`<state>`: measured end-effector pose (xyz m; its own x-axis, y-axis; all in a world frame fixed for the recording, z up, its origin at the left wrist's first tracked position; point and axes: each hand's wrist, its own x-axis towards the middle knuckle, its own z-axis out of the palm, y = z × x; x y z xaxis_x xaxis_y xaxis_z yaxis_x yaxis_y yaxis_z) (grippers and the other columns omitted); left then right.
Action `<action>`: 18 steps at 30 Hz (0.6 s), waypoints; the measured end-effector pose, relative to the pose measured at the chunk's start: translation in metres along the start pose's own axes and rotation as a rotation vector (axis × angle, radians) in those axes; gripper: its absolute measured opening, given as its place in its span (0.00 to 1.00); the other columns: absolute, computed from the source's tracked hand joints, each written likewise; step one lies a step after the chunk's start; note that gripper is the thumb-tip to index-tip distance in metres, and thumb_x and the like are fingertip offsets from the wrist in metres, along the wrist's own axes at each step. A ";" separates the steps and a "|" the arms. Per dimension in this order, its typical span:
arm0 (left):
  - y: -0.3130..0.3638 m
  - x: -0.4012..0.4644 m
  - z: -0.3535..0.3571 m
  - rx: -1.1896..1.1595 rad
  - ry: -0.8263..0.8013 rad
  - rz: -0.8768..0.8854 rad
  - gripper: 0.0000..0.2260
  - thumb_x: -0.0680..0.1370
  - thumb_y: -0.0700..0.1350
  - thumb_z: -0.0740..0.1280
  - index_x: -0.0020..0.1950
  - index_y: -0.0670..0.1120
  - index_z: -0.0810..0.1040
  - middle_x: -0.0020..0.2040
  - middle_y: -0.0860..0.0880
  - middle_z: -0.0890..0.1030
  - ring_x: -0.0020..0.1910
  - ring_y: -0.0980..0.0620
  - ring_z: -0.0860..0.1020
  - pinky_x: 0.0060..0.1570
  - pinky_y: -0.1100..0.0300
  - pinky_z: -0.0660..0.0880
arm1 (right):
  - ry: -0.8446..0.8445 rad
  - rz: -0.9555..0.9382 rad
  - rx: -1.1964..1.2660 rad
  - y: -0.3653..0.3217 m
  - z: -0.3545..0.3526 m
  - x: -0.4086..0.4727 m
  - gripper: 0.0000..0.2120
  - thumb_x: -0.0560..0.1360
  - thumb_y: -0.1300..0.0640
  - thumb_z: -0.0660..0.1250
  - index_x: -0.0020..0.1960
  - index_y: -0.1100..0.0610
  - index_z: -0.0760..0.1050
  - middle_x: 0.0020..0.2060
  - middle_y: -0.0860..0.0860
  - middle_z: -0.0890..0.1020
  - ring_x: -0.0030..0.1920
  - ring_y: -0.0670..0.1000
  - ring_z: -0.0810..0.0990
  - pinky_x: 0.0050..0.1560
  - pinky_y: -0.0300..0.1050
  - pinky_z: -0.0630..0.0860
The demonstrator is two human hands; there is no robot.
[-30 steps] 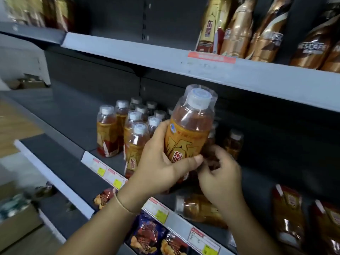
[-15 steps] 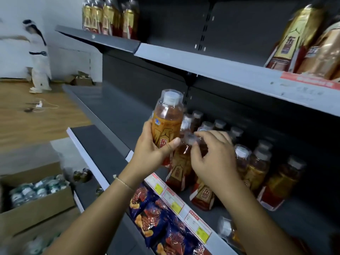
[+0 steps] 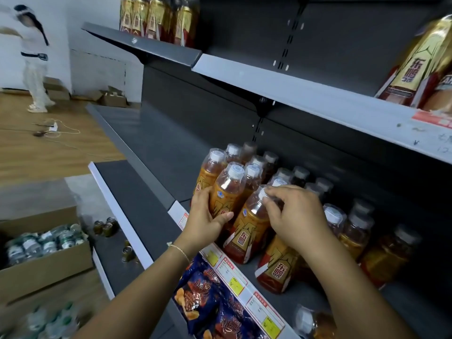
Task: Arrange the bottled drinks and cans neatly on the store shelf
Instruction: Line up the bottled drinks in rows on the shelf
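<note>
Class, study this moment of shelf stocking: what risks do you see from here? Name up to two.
1. The left hand grips a clear plastic bottle of amber drink pressed close against tightly packed neighbours; nudging it in might topple them.
2. The right hand pinches only the neck of a tilted orange-labelled bottle near the grey shelf's front edge; it could slip off.

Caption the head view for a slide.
Left hand grips an amber plastic drink bottle; right hand pinches a neighbouring bottle's neck.

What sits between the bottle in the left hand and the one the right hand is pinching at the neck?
Nothing in the head view: the amber, white-capped plastic bottle gripped by the left hand stands directly beside the matching bottle pinched by the right hand.
</note>
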<state>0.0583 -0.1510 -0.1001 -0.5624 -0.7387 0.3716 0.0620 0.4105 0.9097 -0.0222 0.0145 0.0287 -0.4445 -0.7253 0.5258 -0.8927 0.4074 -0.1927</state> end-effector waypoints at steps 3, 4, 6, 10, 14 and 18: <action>-0.006 0.002 0.002 0.023 0.027 -0.010 0.32 0.72 0.50 0.76 0.71 0.52 0.65 0.64 0.54 0.65 0.62 0.58 0.66 0.63 0.63 0.64 | -0.004 0.032 0.018 0.004 -0.002 0.001 0.11 0.78 0.53 0.70 0.59 0.54 0.84 0.54 0.50 0.86 0.56 0.51 0.82 0.59 0.42 0.75; -0.007 0.003 0.004 0.027 0.046 -0.011 0.32 0.71 0.50 0.76 0.71 0.52 0.66 0.63 0.55 0.65 0.62 0.58 0.66 0.63 0.63 0.64 | 0.001 0.037 0.029 0.004 -0.002 0.001 0.11 0.78 0.53 0.70 0.58 0.54 0.84 0.53 0.50 0.86 0.56 0.51 0.82 0.58 0.41 0.74; -0.008 0.002 0.011 0.024 0.123 -0.018 0.32 0.70 0.51 0.77 0.71 0.51 0.66 0.62 0.55 0.66 0.62 0.57 0.67 0.62 0.64 0.65 | 0.008 0.042 0.055 0.004 -0.002 0.001 0.10 0.78 0.53 0.71 0.57 0.54 0.85 0.52 0.50 0.86 0.56 0.51 0.82 0.57 0.39 0.72; -0.008 0.003 0.028 -0.027 0.246 -0.060 0.31 0.71 0.50 0.77 0.70 0.51 0.67 0.62 0.53 0.65 0.60 0.57 0.67 0.52 0.81 0.63 | 0.012 0.048 0.064 0.003 0.001 0.000 0.10 0.78 0.54 0.71 0.57 0.54 0.85 0.54 0.50 0.86 0.57 0.50 0.82 0.57 0.34 0.68; -0.009 0.005 0.036 -0.079 0.296 -0.116 0.31 0.71 0.49 0.77 0.70 0.50 0.67 0.64 0.51 0.65 0.62 0.54 0.68 0.63 0.61 0.69 | 0.004 0.060 0.089 0.005 0.002 0.001 0.10 0.78 0.53 0.71 0.57 0.53 0.85 0.55 0.48 0.85 0.58 0.47 0.81 0.56 0.31 0.67; -0.010 0.008 0.035 -0.153 0.335 -0.191 0.31 0.70 0.48 0.78 0.69 0.51 0.68 0.64 0.52 0.67 0.62 0.53 0.70 0.62 0.58 0.70 | -0.017 0.040 0.095 0.005 0.003 0.004 0.10 0.78 0.53 0.70 0.58 0.53 0.84 0.57 0.47 0.85 0.60 0.46 0.81 0.57 0.30 0.67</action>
<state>0.0242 -0.1427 -0.1125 -0.2781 -0.9373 0.2102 0.1183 0.1837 0.9758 -0.0286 0.0117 0.0271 -0.4803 -0.7194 0.5018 -0.8769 0.3821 -0.2916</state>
